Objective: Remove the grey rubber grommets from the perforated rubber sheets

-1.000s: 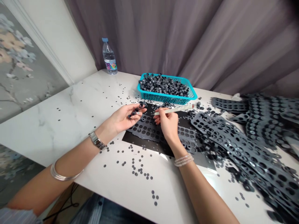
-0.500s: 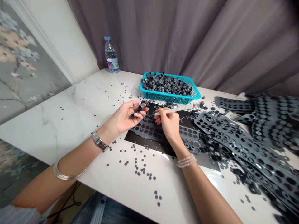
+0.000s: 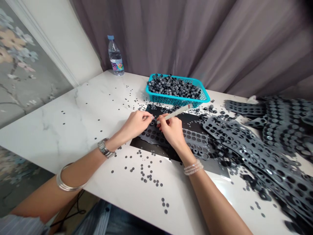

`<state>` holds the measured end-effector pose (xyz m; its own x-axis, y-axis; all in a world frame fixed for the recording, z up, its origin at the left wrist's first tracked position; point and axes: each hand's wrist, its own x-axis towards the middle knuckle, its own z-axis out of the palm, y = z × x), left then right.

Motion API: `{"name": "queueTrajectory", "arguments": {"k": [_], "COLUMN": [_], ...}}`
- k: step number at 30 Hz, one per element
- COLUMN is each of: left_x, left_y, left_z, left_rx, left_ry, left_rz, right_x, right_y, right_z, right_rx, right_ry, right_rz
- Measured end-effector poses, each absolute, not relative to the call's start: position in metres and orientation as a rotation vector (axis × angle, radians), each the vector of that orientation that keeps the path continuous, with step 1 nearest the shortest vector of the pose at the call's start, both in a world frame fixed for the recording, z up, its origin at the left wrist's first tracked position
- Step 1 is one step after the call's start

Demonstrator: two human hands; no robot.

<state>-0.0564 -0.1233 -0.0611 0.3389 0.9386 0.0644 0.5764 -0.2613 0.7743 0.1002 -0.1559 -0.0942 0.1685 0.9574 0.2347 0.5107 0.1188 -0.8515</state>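
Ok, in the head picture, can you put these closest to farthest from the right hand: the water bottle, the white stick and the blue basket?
1. White stick: nearest, held in the right hand.
2. Blue basket: in the middle, beyond the hand.
3. Water bottle: farthest, back left.

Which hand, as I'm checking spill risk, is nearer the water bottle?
Left: the left hand is in front and slightly right of the bottle; the right hand is farther right.
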Motion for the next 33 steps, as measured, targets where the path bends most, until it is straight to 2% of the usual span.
{"name": "queueTrajectory", "arguments": {"k": [5, 13, 17, 20, 24, 33], "left_x": [-0.053, -0.051, -0.053, -0.058, -0.065, -0.062], "left_y": [-0.124, -0.123, -0.126, -0.121, -0.108, -0.111], "left_z": [-0.069, -0.075, -0.064, -0.059, -0.058, -0.057], "left_rx": [2.307, 2.348, 1.94, 1.36, 0.746, 0.442], "left_ry": [1.304, 1.247, 1.291, 1.096, 0.866, 0.793], "left_rz": [0.637, 0.644, 0.846, 0.999, 0.967, 0.828], "right_x": [0.101, 0.094, 0.091, 0.091, 0.095, 0.103], "right_y": [-0.156, -0.158, -0.158, -0.158, -0.157, -0.155], "right_z": [-0.094, -0.088, -0.087, -0.088, -0.091, -0.096], "right_rx": [-1.536, -1.586, -1.621, -1.605, -1.545, -1.38], "right_ry": [-1.51, -1.683, -1.689, -1.659, -1.502, -1.043], "right_rz": [0.577, 0.373, 0.341, 0.377, 0.548, 0.777]}}
